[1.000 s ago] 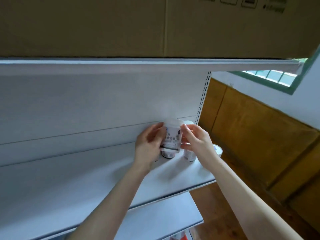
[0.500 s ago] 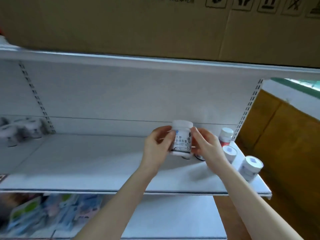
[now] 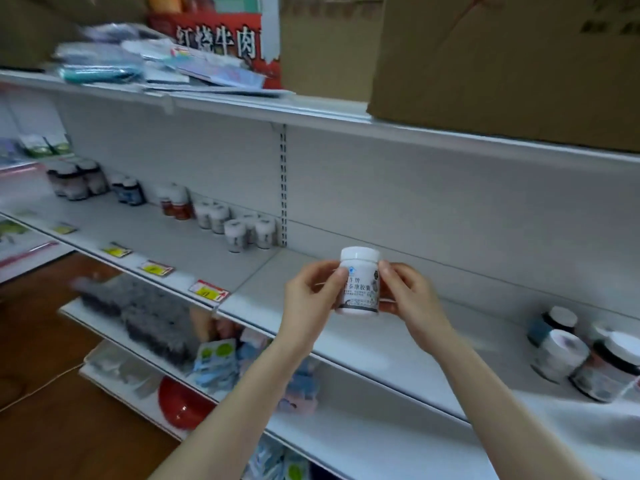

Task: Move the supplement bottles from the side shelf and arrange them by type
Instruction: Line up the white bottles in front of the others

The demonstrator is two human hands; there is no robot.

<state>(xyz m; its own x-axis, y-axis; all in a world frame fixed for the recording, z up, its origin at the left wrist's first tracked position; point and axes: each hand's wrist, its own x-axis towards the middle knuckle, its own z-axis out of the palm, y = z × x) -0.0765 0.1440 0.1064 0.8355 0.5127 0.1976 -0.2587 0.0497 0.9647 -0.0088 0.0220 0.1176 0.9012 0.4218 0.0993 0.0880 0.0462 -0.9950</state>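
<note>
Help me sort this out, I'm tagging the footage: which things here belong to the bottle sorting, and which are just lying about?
Part of the job:
white bottle held by left hand and right hand
sorted bottles
unsorted bottles

Just lying about:
cardboard box
red bowl
price tags

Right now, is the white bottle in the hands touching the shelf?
Apart. The head view shows the white bottle held up between the left hand and right hand, with bare shelf visible below its base.
</note>
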